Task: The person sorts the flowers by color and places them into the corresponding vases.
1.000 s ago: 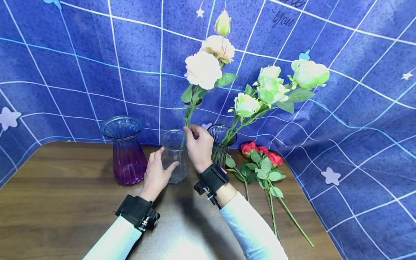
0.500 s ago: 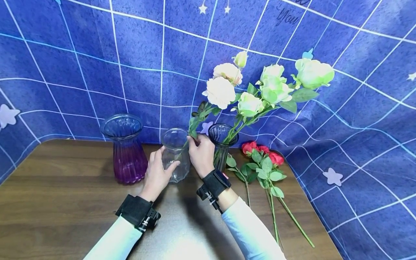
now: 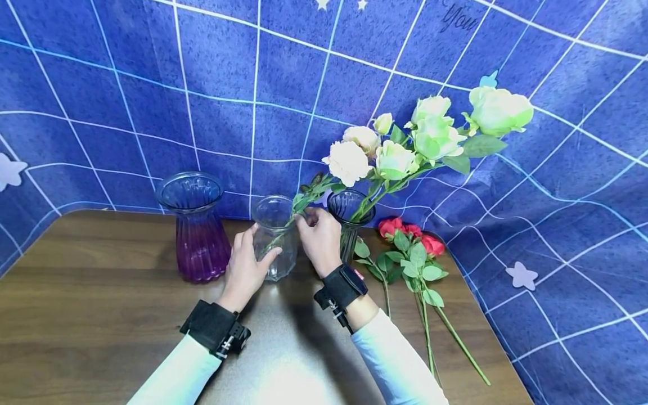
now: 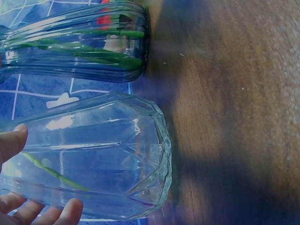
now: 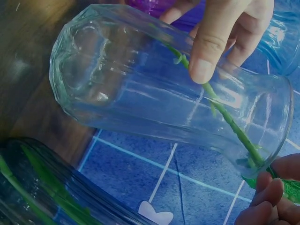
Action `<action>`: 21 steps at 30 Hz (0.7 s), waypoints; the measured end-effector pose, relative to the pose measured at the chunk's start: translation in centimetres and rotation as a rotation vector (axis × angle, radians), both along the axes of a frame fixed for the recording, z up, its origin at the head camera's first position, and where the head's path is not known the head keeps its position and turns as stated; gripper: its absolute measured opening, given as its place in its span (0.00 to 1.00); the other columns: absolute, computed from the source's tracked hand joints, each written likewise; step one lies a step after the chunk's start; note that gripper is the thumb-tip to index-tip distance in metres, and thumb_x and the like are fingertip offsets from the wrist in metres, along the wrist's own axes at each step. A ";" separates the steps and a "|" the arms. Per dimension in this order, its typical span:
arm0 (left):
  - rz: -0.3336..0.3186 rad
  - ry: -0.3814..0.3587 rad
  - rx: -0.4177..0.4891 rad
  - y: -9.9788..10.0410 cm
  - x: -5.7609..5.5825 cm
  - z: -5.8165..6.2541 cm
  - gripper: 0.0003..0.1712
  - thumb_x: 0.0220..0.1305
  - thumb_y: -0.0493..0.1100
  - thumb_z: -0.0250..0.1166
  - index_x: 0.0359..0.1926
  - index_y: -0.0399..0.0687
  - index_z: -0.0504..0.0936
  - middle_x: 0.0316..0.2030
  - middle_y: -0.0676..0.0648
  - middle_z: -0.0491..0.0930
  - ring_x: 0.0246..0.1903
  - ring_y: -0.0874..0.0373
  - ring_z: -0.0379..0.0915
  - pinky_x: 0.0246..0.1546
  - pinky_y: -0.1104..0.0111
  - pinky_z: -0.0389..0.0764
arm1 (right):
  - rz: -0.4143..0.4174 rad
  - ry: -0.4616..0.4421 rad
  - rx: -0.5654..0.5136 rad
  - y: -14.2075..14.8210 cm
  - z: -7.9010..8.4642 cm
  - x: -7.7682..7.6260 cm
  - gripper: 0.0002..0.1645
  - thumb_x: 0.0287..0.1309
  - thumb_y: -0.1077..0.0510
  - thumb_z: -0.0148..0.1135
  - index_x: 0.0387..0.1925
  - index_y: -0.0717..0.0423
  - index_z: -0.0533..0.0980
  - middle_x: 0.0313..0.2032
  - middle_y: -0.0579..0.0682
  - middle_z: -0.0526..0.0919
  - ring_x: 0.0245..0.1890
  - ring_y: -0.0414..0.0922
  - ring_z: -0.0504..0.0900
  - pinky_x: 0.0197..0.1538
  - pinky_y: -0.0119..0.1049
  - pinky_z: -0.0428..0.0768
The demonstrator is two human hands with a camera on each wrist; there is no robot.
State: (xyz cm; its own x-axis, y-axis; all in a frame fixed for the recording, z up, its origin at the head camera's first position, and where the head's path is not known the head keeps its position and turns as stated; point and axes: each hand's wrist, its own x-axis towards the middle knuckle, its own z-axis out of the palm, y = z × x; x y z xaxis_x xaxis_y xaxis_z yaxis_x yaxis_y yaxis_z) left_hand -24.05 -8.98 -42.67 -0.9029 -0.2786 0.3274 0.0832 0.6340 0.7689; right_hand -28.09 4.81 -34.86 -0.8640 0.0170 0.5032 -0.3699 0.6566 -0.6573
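A clear glass vase [image 3: 284,260] stands upright on the table, with my left hand [image 3: 244,271] holding its left side and front. In the left wrist view the thumb and fingers lie on opposite sides of the glass vase [image 4: 103,164]. My right hand [image 3: 321,239] pinches the stem of a white artificial flower [image 3: 347,163] at the vase's rim. Seen from the right wrist, the green stem [image 5: 229,119] runs slantwise down inside the vase. The blossoms lean right, close to the pale green roses [image 3: 435,138].
A purple-blue vase [image 3: 202,247] stands left of the clear one. Right of my right hand, a dark glass vase [image 3: 349,242] holds the pale green roses. Red roses [image 3: 432,245] lie on the wooden table [image 3: 101,315] at the right. A blue patterned cloth [image 3: 217,73] hangs behind.
The white flower has come down and tilted right, its stem sliding further into the clear vase. My right hand has shifted slightly right and down. My left hand stays on the vase.
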 end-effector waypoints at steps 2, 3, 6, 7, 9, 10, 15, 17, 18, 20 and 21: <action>0.001 0.002 -0.001 0.0 0.0 0.0 0.43 0.54 0.54 0.68 0.65 0.41 0.62 0.56 0.36 0.66 0.55 0.40 0.65 0.48 0.47 0.71 | 0.009 -0.004 -0.022 0.0 0.0 0.1 0.14 0.52 0.54 0.64 0.38 0.58 0.82 0.20 0.49 0.81 0.22 0.42 0.76 0.30 0.33 0.73; 0.001 0.003 -0.001 0.0 0.1 0.1 0.43 0.54 0.54 0.68 0.65 0.41 0.62 0.56 0.36 0.66 0.56 0.40 0.65 0.48 0.47 0.71 | 0.012 -0.002 -0.029 0.0 -0.1 0.1 0.14 0.53 0.54 0.64 0.38 0.59 0.82 0.20 0.49 0.81 0.23 0.42 0.76 0.30 0.33 0.73; 0.002 0.004 -0.001 -0.1 0.1 0.0 0.43 0.54 0.54 0.69 0.65 0.41 0.62 0.56 0.36 0.66 0.56 0.40 0.65 0.49 0.47 0.71 | 0.018 0.003 -0.045 -0.1 -0.2 0.1 0.15 0.54 0.54 0.62 0.39 0.59 0.82 0.20 0.49 0.81 0.22 0.42 0.77 0.30 0.33 0.74; 0.000 0.002 -0.001 -0.1 0.1 0.0 0.43 0.54 0.54 0.68 0.65 0.41 0.62 0.56 0.36 0.66 0.56 0.40 0.65 0.50 0.48 0.70 | 0.016 0.005 -0.046 -0.1 -0.3 0.2 0.14 0.55 0.54 0.62 0.39 0.59 0.82 0.20 0.49 0.82 0.23 0.42 0.78 0.31 0.33 0.74; -0.001 -0.001 0.001 -0.1 0.1 0.0 0.43 0.54 0.54 0.68 0.66 0.41 0.61 0.57 0.35 0.66 0.56 0.39 0.65 0.51 0.48 0.69 | 0.016 -0.002 -0.050 0.0 -0.4 0.2 0.14 0.55 0.54 0.61 0.39 0.58 0.83 0.21 0.49 0.83 0.24 0.43 0.79 0.31 0.33 0.75; -0.002 -0.004 0.002 -0.1 0.1 0.0 0.43 0.54 0.54 0.68 0.66 0.41 0.61 0.57 0.35 0.66 0.57 0.39 0.64 0.51 0.48 0.69 | 0.016 -0.011 -0.049 0.0 -0.4 0.2 0.13 0.55 0.54 0.61 0.38 0.58 0.83 0.22 0.49 0.84 0.25 0.43 0.80 0.32 0.34 0.75; -0.001 -0.010 0.004 0.0 0.1 0.1 0.43 0.54 0.54 0.68 0.66 0.41 0.61 0.57 0.35 0.66 0.57 0.39 0.64 0.52 0.48 0.68 | 0.034 -0.010 -0.046 0.2 -0.8 0.4 0.11 0.56 0.55 0.61 0.37 0.56 0.83 0.25 0.49 0.85 0.28 0.42 0.81 0.33 0.33 0.76; 0.002 -0.004 0.001 0.0 0.1 0.1 0.43 0.54 0.54 0.68 0.66 0.41 0.61 0.57 0.35 0.66 0.57 0.39 0.64 0.52 0.48 0.69 | 0.042 0.006 -0.043 0.3 -0.9 0.4 0.11 0.56 0.56 0.61 0.36 0.57 0.84 0.24 0.49 0.85 0.27 0.42 0.81 0.33 0.33 0.76; 0.004 0.001 0.000 0.0 0.1 0.1 0.43 0.54 0.54 0.68 0.66 0.41 0.61 0.56 0.35 0.66 0.56 0.39 0.64 0.52 0.48 0.69 | 0.047 0.011 -0.045 0.3 -1.0 0.5 0.11 0.56 0.55 0.61 0.36 0.57 0.84 0.24 0.49 0.85 0.27 0.42 0.81 0.32 0.32 0.76; 0.004 0.008 -0.002 0.0 0.0 0.0 0.43 0.54 0.53 0.68 0.66 0.40 0.61 0.56 0.34 0.66 0.56 0.39 0.65 0.51 0.48 0.69 | 0.058 0.014 -0.047 0.4 -1.0 0.6 0.11 0.56 0.55 0.61 0.36 0.57 0.83 0.24 0.49 0.85 0.27 0.41 0.81 0.32 0.31 0.76; 0.004 0.010 -0.002 0.0 0.0 0.0 0.43 0.54 0.53 0.68 0.66 0.40 0.62 0.56 0.35 0.66 0.56 0.39 0.65 0.51 0.48 0.69 | 0.065 0.015 -0.048 0.5 -1.1 0.6 0.11 0.56 0.55 0.61 0.36 0.57 0.83 0.25 0.49 0.85 0.26 0.41 0.81 0.32 0.31 0.76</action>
State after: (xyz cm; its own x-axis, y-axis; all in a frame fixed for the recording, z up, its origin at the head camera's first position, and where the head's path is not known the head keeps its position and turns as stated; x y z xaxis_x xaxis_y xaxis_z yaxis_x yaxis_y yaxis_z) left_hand -24.05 -9.00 -42.67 -0.8987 -0.2812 0.3366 0.0884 0.6355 0.7670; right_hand -27.46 5.33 -35.96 -0.8566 -0.0142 0.5159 -0.4205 0.5986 -0.6818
